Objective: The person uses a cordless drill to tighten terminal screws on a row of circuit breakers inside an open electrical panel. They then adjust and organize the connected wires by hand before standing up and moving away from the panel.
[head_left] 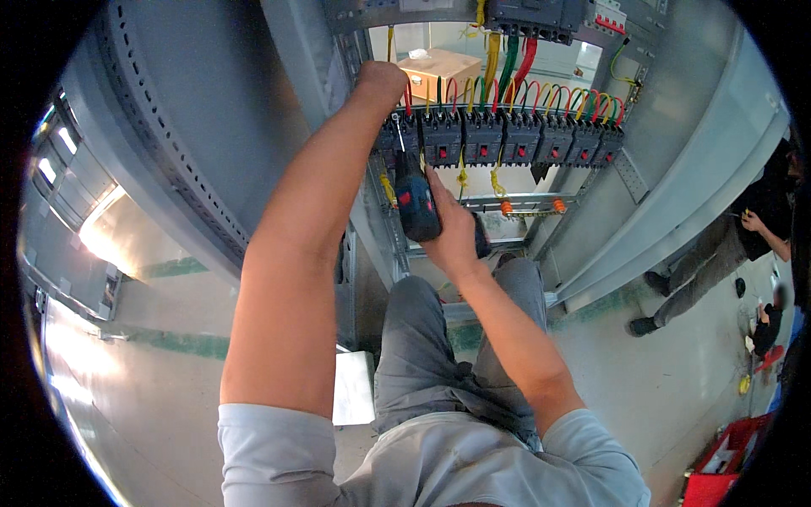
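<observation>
A row of dark grey circuit breakers (483, 142) with red switches runs across the open metal cabinet. My right hand (452, 228) is wrapped round the grip of a dark cordless drill (416, 205). Its long thin bit (399, 131) meets the upper part of the leftmost breaker (408, 133). Above that breaker, my left hand (383, 82) reaches in by the short red wires (408, 100). The back of that hand and the forearm hide its fingers, so what it touches does not show. Short yellow, green and red wires (532, 95) loop up from the breakers' tops.
A larger breaker (536, 19) sits above, with thick coloured cables (510, 72) hanging down. A wooden box (441, 72) stands behind the frame. Orange insulators (507, 208) line a lower rail. Cabinet side panels (659, 211) flank me. Another person (718, 253) stands at the right, near a red crate (722, 465).
</observation>
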